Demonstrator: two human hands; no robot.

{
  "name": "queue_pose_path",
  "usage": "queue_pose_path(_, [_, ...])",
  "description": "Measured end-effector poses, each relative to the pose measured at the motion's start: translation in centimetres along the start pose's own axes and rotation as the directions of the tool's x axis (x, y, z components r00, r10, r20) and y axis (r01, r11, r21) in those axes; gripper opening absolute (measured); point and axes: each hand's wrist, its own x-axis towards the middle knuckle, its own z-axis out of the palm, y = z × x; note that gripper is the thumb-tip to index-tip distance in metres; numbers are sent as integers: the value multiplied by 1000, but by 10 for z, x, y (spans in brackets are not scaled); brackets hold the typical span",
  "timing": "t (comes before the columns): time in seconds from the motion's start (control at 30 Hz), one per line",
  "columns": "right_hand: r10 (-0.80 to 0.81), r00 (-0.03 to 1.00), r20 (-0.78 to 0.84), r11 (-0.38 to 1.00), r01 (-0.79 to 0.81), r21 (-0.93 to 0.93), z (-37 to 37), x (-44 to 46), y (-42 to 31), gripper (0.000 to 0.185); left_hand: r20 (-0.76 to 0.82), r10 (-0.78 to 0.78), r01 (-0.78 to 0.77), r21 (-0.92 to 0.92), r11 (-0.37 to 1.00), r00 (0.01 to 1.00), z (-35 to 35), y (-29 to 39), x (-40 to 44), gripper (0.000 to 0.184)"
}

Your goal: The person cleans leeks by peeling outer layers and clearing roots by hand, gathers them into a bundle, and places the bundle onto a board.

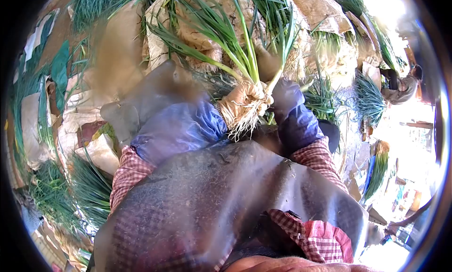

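Observation:
My left hand (237, 104), at the end of a blue sleeve cover, is closed around the base of several spring onions (249, 60). Their pale, stringy roots (246, 123) hang down over my fingers, and the long green leaves fan upward and away from me. My right hand (268, 64) is a blurred brown shape just beyond its blue cuff, close behind the stalks. One stalk leans right, in front of it. Smears and the leaves hide the right fingers, so their grip cannot be made out.
A dark plastic apron (226, 196) covers my lap. Spring onion heaps (96, 192) lie to the left, with more bundles (278, 13) and brown sacking (320, 10) ahead. Another person (404, 89) sits at the far right near a green pile (368, 100). Lens smears blur parts of the view.

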Motion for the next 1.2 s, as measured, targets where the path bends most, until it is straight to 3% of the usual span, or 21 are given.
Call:
queue_pose_path(0.03, [4,1000,24,999,-4,41,2,9,3,38,-25,-6,6,17,1000,1000,-1,0,0,19])
queue_pose_path(0.1, [-321,946,38,801,293,-522,9,4,-1,27,-52,-12,13,29,999,999,0,0,-1,19])
queue_pose_path(0.17, [-460,773,437,38,509,-860,-28,8,6,23,-33,12,-11,41,999,999,5,3,-3,19])
queue_pose_path(0.2, [-363,784,504,153,584,-797,-60,25,11,20,-34,14,-12,37,999,999,4,3,-3,19])
queue_pose_path(0.3, [41,999,4,672,-24,-740,-76,21,13,10,-87,75,-68,84,994,993,1,6,-2,19])
queue_pose_path(0.33, [171,980,104,229,63,-971,-88,20,13,12,-96,80,-78,23,997,992,1,7,-4,21])
queue_pose_path(0.37, [300,932,204,-541,342,-768,-100,19,12,16,-104,80,-82,-14,997,991,0,7,-3,22])
queue_pose_path(0.4, [417,860,296,-787,504,-355,-111,18,11,20,-111,81,-87,-50,995,990,-1,8,-3,23])
queue_pose_path(0.43, [205,978,38,-769,185,-612,-84,-9,-4,22,-111,83,-89,-47,995,990,-2,8,-4,23])
queue_pose_path(0.47, [34,962,-270,-647,-185,-740,-66,-25,-14,25,-89,86,-90,-42,995,992,-3,8,-4,23])
queue_pose_path(0.5, [31,963,-268,-647,-185,-739,-69,-24,-15,25,-66,88,-91,-37,995,994,-3,7,-3,23])
queue_pose_path(0.53, [-17,995,103,-636,69,-769,-74,-20,-15,26,-62,91,-93,-33,995,994,-3,7,-2,23])
queue_pose_path(0.57, [-62,886,460,-638,319,-700,-79,-14,-14,27,-38,69,-70,-21,997,997,-4,7,-1,23])
queue_pose_path(0.63, [-219,736,641,-322,565,-759,-78,-9,-11,26,-13,25,-25,-13,1000,1000,-5,1,1,21])
queue_pose_path(0.7, [-286,822,492,53,527,-848,-66,-4,3,25,-32,-16,15,-8,1000,999,-2,-2,1,20])
queue_pose_path(0.73, [-281,893,353,630,449,-633,-45,-4,7,22,-53,-48,48,-2,999,997,-1,-2,1,20])
queue_pose_path(0.8, [18,963,268,993,14,-118,-23,-13,-3,21,-74,-44,48,48,998,996,-4,-3,5,19])
queue_pose_path(0.93, [86,980,180,989,-107,107,-12,-15,0,19,-71,-22,29,100,995,997,-4,-2,6,17])
queue_pose_path(1.0, [112,988,102,960,-134,245,-20,-14,1,19,-60,-64,79,284,956,996,-4,3,6,16])
queue_pose_path(1.13, [148,964,220,989,-146,-25,-35,-7,-1,32,-74,26,-13,169,985,997,-1,-4,6,17])
queue_pose_path(1.2, [182,981,69,981,-176,-80,-23,-24,-9,18,-87,102,-85,178,980,991,1,0,6,17])
